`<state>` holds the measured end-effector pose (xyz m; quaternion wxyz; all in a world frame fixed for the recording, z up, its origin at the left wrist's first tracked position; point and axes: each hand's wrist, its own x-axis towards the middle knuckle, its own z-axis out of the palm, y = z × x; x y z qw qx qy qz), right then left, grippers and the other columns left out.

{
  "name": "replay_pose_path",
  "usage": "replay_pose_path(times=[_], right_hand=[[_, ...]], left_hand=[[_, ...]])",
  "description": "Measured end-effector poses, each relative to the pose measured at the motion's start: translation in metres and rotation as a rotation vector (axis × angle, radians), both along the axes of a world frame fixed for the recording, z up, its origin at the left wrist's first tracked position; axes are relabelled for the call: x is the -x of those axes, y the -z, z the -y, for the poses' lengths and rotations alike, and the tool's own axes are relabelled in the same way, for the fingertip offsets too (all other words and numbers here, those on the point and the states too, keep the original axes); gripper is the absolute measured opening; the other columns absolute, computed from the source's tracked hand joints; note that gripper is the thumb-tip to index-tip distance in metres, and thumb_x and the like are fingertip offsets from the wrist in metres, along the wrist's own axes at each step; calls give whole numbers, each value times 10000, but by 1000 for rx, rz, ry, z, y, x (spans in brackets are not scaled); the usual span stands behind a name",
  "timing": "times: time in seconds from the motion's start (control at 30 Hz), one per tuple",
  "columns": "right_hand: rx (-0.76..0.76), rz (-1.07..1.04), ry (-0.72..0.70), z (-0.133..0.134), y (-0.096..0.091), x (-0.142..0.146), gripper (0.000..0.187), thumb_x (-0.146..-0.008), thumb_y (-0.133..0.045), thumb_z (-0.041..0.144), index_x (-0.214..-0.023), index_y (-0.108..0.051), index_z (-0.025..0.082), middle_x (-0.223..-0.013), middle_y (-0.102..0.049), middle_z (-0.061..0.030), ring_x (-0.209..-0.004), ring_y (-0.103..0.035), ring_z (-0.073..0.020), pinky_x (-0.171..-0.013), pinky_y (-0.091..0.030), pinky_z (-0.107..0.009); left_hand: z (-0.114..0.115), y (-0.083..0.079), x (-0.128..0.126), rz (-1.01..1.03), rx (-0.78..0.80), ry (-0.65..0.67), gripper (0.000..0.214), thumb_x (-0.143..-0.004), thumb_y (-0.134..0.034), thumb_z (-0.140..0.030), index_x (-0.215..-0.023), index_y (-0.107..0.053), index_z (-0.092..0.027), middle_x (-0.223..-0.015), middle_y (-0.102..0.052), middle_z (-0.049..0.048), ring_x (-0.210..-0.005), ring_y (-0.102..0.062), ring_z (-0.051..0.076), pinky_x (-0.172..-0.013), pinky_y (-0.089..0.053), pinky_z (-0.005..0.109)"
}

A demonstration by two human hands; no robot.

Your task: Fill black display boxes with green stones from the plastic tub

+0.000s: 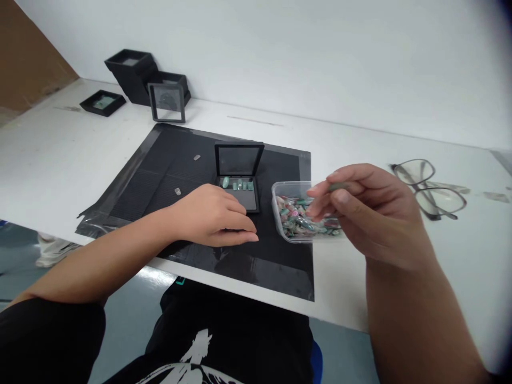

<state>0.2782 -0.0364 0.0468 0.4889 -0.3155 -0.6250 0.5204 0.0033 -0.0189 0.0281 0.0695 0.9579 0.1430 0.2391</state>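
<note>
My right hand (372,213) is raised just right of a clear plastic tub (275,210), pinching a small dull-green press-on nail (339,186) between thumb and fingers. Many colourful press-on nails (296,216) fill the tub. Palm down, my left hand (218,216) rests with relaxed, outstretched fingers at the front left of a small black display case (256,200); no object shows in it. The case's framed clear lid (239,160) stands up. Inside, a row of pale green press-on nails (240,184) lies along the back. My left hand hides the case's front left corner.
A black mat (184,144) lies under the case, with two small clear pieces (178,191) on it. Black display cases (132,80) are stacked by the wall, near an upright frame (167,104) and another case (103,102). Eyeglasses (428,189) lie at right.
</note>
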Motion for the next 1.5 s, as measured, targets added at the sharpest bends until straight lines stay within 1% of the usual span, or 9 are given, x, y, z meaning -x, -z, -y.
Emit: replay_pose_path(times=[0.23, 0.4, 0.6, 0.7, 0.8, 0.9, 1.07, 1.27, 1.5], right_hand=[[-92, -191, 85, 3, 2, 8, 101, -931, -689, 291, -934, -786, 266, -825, -792, 29, -623, -722, -107, -569, -617, -220], [-31, -267, 98, 2, 4, 7, 144, -955, -653, 341, -991, -788, 307, -873, -798, 49, -665, -731, -102, -554, -607, -208], [-44, -236, -64, 2, 1, 2, 156, -921, -689, 357, -1038, -775, 413, -821, -781, 70, -534, -681, -98, -304, -435, -184], [-53, -213, -120, 3, 2, 2, 144, -914, -692, 388, -1014, -780, 442, -828, -780, 62, -504, -662, -93, -315, -447, -191], [-25, -186, -163, 6, 5, 8, 105, -876, -742, 362, -953, -799, 404, -877, -781, 30, -566, -683, -109, -385, -509, -204], [45, -151, -171, 11, 6, 20, 88, -845, -775, 269, -896, -805, 334, -784, -752, 1, -580, -670, -125, -441, -540, -228], [120, 27, -131, 21, 4, 41, 37, -843, -757, 209, -834, -775, 240, -693, -694, -3, -512, -569, -85, -390, -433, -192], [39, 136, -125, 24, 2, 48, 55, -839, -746, 182, -797, -740, 216, -733, -702, -11, -609, -591, -103, -507, -479, -225], [39, 216, -165, 27, 5, 46, 64, -848, -745, 216, -794, -712, 222, -751, -685, -17, -677, -615, -140, -535, -473, -260]], left_hand=[[-1, 2, 0, -5, 15, 5, 202, -953, -604, -351, -903, -747, -218, -662, -708, -36, -565, -618, 89, -547, -371, 254], [-1, 2, -1, 1, 4, 2, 206, -953, -604, -350, -895, -750, -215, -671, -718, -31, -570, -630, 91, -544, -378, 251], [-1, 3, -3, 18, 2, 14, 199, -951, -610, -351, -906, -749, -216, -681, -722, -34, -576, -637, 91, -548, -400, 248], [-1, 3, -2, 37, -25, 21, 183, -951, -612, -343, -956, -744, -217, -683, -716, -38, -578, -635, 85, -544, -402, 245], [0, 4, -3, 86, -110, -2, 248, -946, -618, -352, -1151, -695, -234, -714, -705, -47, -579, -620, 75, -533, -399, 240], [2, 6, -4, 201, -188, -33, 339, -932, -632, -364, -1251, -631, -251, -729, -701, -59, -565, -601, 62, -531, -400, 224], [4, 7, -9, 431, -190, -70, 257, -854, -739, -372, -1064, -698, -230, -635, -686, -75, -500, -583, 52, -494, -395, 213], [9, 5, -12, 534, -12, -19, 158, -834, -766, -362, -853, -715, -213, -615, -714, -51, -475, -607, 52, -480, -437, 181], [21, 2, -17, 646, 492, -9, 76, -829, -741, -216, -828, -700, -152, -525, -584, -45, -437, -469, 24, -444, -389, 139]])
